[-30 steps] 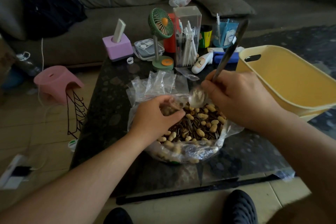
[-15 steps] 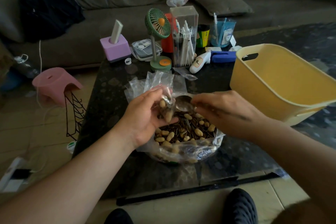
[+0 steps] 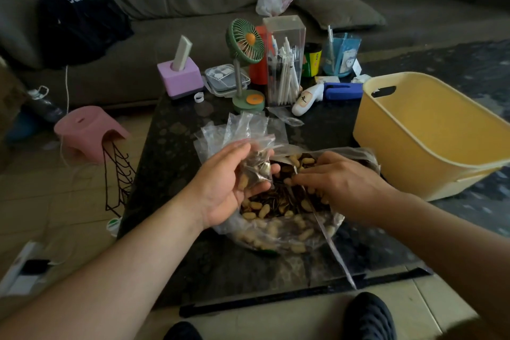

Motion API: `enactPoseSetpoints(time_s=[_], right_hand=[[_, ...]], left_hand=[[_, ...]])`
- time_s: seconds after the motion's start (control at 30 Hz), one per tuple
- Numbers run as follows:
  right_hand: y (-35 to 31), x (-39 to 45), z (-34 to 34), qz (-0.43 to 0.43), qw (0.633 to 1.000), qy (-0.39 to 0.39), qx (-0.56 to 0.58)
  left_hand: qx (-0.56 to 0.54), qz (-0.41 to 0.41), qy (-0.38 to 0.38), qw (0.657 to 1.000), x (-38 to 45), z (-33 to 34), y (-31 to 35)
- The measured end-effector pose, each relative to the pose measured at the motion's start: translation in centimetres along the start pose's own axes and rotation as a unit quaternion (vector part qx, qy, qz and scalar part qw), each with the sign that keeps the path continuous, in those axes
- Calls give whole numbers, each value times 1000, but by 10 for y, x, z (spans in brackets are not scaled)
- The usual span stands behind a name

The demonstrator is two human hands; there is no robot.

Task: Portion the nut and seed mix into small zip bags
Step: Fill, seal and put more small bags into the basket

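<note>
My left hand [image 3: 226,185] holds a small zip bag [image 3: 255,167] upright, palm turned up, fingers and thumb curled around its lower half. The bag is partly filled with nuts and seeds; its open mouth points up and away from me. My right hand [image 3: 342,185] lies palm down in the mouth of the large clear bag [image 3: 278,232], fingers curled into the nut and seed mix [image 3: 276,204]. I cannot tell whether those fingers hold anything, since the hand's back hides the fingertips. A thin shiny strip runs from under the right hand toward the near table edge; whether it is a spoon handle or the bag's edge is unclear.

The large bag sits on the dark glass table [image 3: 171,152], directly under both hands. It contains pale nuts mixed with dark striped seeds. Just behind it lies a loose pile of empty zip bags [image 3: 242,130].

To the right, a yellow plastic tub [image 3: 430,135] stands on the table; its interior shows nothing, and its far right side is cut off by the frame.

Further back stand a green desk fan [image 3: 244,44], a clear box of pens [image 3: 284,63], a blue cup [image 3: 340,54] and a purple holder [image 3: 179,78] with a white slab upright in it. Labels on the small items there are too blurred to read.
</note>
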State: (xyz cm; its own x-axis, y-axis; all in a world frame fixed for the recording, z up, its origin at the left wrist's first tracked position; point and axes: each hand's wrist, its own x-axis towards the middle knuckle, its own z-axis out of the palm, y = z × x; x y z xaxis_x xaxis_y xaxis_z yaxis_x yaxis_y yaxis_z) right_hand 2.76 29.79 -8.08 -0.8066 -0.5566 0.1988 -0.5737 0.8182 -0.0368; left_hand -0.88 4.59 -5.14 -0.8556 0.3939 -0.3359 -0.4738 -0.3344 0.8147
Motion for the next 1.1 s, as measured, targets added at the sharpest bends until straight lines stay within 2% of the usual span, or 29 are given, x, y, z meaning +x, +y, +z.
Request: enactPoseSetpoints(time_s=[0.13,0.27,0.37,0.43,0.5,0.57,0.63,0.7,0.87,1.0,1.1], right_hand=[[1,4,0,17,999,-13,26],[-3,6,2,6,999,-22,46],[-4,7,0,37,994,-30,98],[-9,8,-5,86,985,3,151],[-19,13,-17,196,943,39,265],[-29,20,-30,286,855,46,430],[-35,26,-38,312,785,60,532],[-39,31,-41,313,758,82,566],[-41,39,-45,310,774,144,533],[-44,39,-44,322,797,169,482],[-48,38,-43,338,787,182,482]], left_hand=[[-13,-5,-16,1000,-3,2,1],[21,-1,-25,999,-1,1,-5],[71,17,-12,997,0,1,-8],[91,29,-10,995,2,1,-10],[113,43,-11,993,3,3,-13],[135,66,-7,989,4,4,-18],[135,74,-15,988,2,9,-21],[131,79,-35,988,1,13,-23],[142,76,-59,985,-5,16,-22],[304,132,-15,943,-3,16,-24],[321,151,-2,935,-2,20,-24]])
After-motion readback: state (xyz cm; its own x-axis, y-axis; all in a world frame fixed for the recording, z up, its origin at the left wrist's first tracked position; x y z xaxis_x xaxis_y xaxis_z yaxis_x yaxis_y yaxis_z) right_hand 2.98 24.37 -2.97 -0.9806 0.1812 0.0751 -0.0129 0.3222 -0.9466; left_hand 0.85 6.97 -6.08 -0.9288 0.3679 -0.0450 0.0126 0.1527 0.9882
